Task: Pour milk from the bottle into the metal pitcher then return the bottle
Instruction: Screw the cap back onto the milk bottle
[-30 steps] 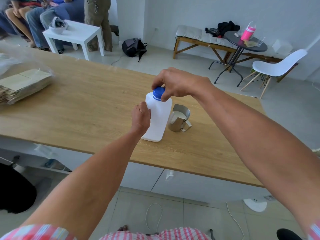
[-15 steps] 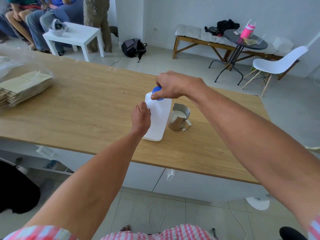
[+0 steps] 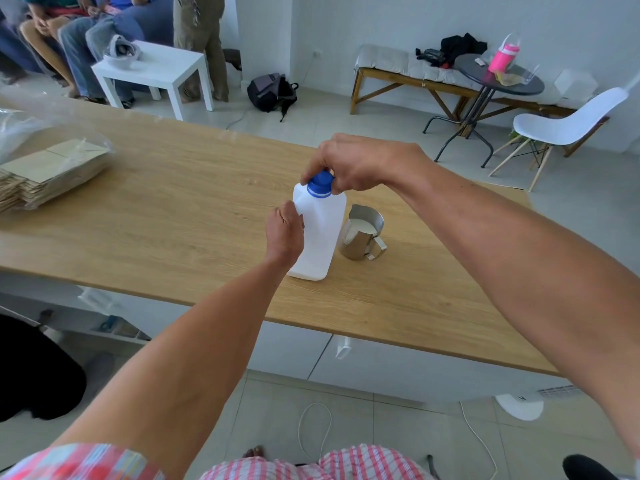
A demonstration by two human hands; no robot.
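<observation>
A white plastic milk bottle (image 3: 320, 237) stands upright on the wooden table (image 3: 173, 220). My left hand (image 3: 284, 233) grips its left side. My right hand (image 3: 349, 164) is closed from above around the blue cap (image 3: 320, 184), which sits on the bottle's neck. Just right of the bottle stands the metal pitcher (image 3: 362, 237), with milk inside and its handle toward the near right. The bottle and the pitcher nearly touch.
A stack of flat cardboard in clear plastic (image 3: 52, 168) lies at the table's left end. Beyond the table are a white side table (image 3: 156, 69), seated people, a backpack (image 3: 272, 91), a bench, a round dark table (image 3: 498, 77) and a white chair (image 3: 568, 123).
My right hand has turned on the blue cap, which shows more now than half a second ago. The bottle, my left hand and the pitcher have stayed in place.
</observation>
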